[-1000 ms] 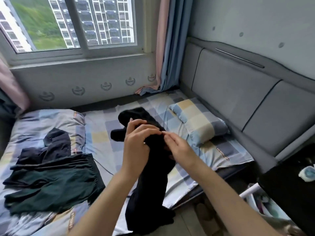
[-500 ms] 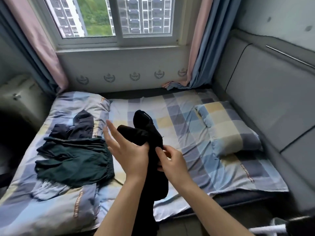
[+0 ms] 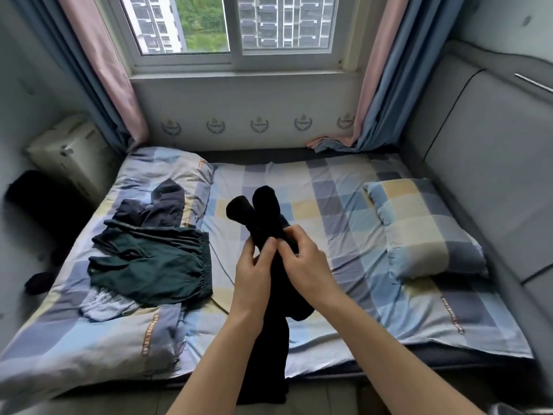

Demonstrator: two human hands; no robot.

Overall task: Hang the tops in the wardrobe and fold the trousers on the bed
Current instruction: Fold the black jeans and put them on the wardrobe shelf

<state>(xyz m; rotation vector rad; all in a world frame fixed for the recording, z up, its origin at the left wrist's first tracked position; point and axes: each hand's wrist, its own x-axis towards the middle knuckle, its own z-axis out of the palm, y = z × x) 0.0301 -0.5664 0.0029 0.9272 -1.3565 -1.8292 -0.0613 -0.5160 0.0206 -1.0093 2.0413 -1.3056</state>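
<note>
Checked cotton in blue, yellow and grey covered the bed (image 3: 344,235), over whose near edge the grip was held. To the left of the grip, well apart, a green garment (image 3: 149,265) was spread over a darker one (image 3: 155,205); to the right, a pillow (image 3: 419,229) was seen. The black garment (image 3: 269,295) was held up between the two hands, its bunched upper end rising beyond the grip and its length hanging below, past the mattress edge. It was pinched by the left hand (image 3: 254,274) between thumb and fingertips, and by the right hand (image 3: 305,262) just beside it, the fingers curled onto the cloth. Whether trousers or a top were held could not be told. For the step to be done well, the hands would probably need to be drawn apart along one hem, so that the cloth could be shaken flat before being laid down.
</note>
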